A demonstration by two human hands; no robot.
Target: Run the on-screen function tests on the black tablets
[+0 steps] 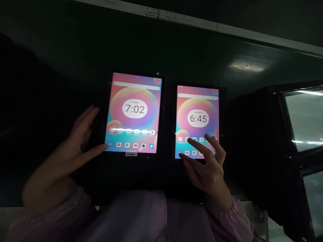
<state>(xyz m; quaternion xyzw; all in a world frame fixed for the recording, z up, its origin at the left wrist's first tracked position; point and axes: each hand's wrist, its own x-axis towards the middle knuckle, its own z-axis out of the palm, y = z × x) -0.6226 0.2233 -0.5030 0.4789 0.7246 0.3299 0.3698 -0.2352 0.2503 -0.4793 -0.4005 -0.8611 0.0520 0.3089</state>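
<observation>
Two lit tablets lie side by side on a dark work surface. The left tablet shows 7:02 above rows of app icons, and a small barcode label sits at its bottom edge. Beside it, my left hand is open, with the thumb tip at the tablet's lower left corner and the other fingers spread off its left side. The right tablet shows 6:45. Over its lower part my right hand is open, fingers spread across the icons. Whether those fingertips touch the glass I cannot tell.
A pale metal rail runs across the far side of the dark surface. To the right stand dark-framed panels with a bright reflective face; another panel is below.
</observation>
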